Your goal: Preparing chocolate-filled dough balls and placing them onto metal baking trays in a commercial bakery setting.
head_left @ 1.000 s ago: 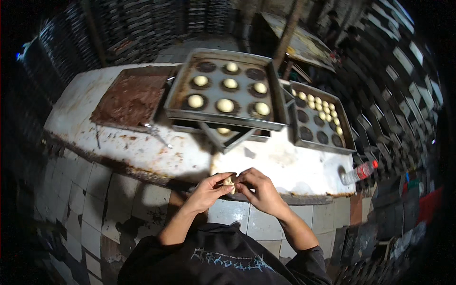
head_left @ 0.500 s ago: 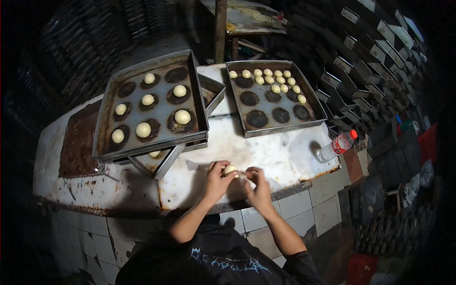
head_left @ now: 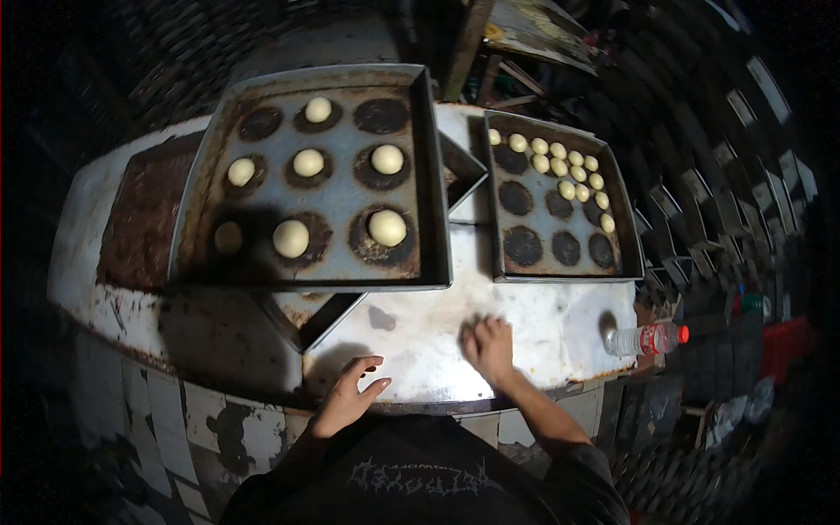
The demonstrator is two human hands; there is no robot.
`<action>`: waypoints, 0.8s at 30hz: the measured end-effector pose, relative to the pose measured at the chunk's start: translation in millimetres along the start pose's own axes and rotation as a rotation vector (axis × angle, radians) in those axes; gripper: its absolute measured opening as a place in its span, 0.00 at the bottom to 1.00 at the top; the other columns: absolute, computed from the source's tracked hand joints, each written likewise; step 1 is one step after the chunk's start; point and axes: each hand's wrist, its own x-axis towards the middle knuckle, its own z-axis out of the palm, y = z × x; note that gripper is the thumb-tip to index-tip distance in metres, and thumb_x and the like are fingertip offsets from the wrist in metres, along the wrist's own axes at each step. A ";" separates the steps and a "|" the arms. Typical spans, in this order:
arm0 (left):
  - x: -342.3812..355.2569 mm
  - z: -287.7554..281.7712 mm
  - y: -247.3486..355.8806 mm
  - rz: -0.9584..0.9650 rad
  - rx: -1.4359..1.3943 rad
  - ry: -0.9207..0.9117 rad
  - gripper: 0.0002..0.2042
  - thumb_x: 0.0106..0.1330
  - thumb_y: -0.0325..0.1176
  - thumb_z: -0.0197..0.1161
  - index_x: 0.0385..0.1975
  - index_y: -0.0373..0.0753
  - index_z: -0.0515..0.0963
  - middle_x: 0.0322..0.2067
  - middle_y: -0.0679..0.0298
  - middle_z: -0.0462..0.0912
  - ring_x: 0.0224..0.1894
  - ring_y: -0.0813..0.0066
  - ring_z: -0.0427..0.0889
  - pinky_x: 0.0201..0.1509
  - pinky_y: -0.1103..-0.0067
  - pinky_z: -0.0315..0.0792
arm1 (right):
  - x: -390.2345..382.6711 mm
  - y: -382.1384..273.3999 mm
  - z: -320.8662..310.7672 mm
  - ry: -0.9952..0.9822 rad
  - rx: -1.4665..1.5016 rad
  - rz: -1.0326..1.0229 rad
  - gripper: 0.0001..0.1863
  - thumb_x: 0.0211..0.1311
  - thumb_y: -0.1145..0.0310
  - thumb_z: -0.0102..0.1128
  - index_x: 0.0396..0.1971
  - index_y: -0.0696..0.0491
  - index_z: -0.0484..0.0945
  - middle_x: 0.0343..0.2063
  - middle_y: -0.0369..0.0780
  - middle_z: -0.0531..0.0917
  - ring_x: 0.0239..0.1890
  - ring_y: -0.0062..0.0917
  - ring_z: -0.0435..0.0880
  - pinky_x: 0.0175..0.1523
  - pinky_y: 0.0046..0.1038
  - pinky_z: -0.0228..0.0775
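Observation:
My left hand [head_left: 348, 398] hovers over the near edge of the white tabletop, thumb and fingers apart, holding nothing. Palm down, my right hand [head_left: 490, 352] is curled against the tabletop; its blurred fingers hide whatever lies beneath. A large metal tray [head_left: 346, 197] stands above left with pale dough balls, such as this dough ball [head_left: 290, 238], spaced over dark round marks. One more at its lower left is in shadow. To the right, a second tray [head_left: 543, 203] carries several smaller dough balls [head_left: 559, 166] grouped toward its far and right sides.
Another tray [head_left: 328, 323] sticks out askew beneath the large one. A clear bottle with a red cap [head_left: 646, 339] lies near the right end of the marble-like table [head_left: 420, 319]. A reddish-brown board [head_left: 140, 223] is at left. Stacked dark tins [head_left: 691, 206] line the right.
My hands were together around a dough ball; now they are apart, the left empty, the right lowered onto the tabletop. That dough ball is out of sight. My view has shifted.

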 end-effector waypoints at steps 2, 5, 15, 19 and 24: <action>-13.8 12.4 5.7 -0.009 -0.067 0.045 0.16 0.58 0.28 0.61 0.46 0.35 0.71 0.42 0.60 0.75 0.45 0.72 0.75 0.49 0.79 0.67 | 32.9 5.1 10.8 0.062 0.140 0.093 0.10 0.54 0.63 0.53 0.25 0.55 0.77 0.29 0.42 0.76 0.34 0.36 0.71 0.40 0.35 0.59; -32.9 29.2 25.2 -0.018 -0.062 -0.014 0.17 0.60 0.30 0.60 0.48 0.37 0.70 0.42 0.60 0.75 0.46 0.71 0.74 0.50 0.79 0.66 | 35.1 -16.9 12.2 -0.055 0.262 0.044 0.14 0.55 0.60 0.54 0.23 0.56 0.79 0.31 0.44 0.79 0.39 0.38 0.73 0.46 0.35 0.61; -78.3 26.4 10.9 0.078 -0.046 0.101 0.17 0.58 0.33 0.62 0.46 0.33 0.71 0.41 0.58 0.76 0.45 0.73 0.75 0.49 0.79 0.67 | 56.4 -10.4 -92.1 -1.210 0.663 -0.269 0.15 0.48 0.70 0.57 0.37 0.55 0.70 0.36 0.43 0.74 0.42 0.27 0.74 0.46 0.28 0.68; -67.6 7.8 -11.5 0.106 -0.056 0.024 0.20 0.58 0.38 0.62 0.47 0.33 0.70 0.41 0.54 0.77 0.44 0.64 0.77 0.48 0.76 0.69 | 163.1 -81.9 -194.3 -0.981 0.684 -0.459 0.15 0.46 0.72 0.58 0.38 0.54 0.72 0.36 0.38 0.76 0.42 0.21 0.74 0.47 0.25 0.68; -50.9 -35.7 -18.6 0.061 -0.229 -0.115 0.22 0.60 0.40 0.60 0.50 0.34 0.68 0.49 0.54 0.73 0.52 0.65 0.72 0.54 0.76 0.66 | 347.8 -123.8 -181.4 -0.526 0.387 -0.246 0.13 0.48 0.71 0.52 0.36 0.59 0.73 0.30 0.38 0.78 0.34 0.19 0.74 0.41 0.24 0.68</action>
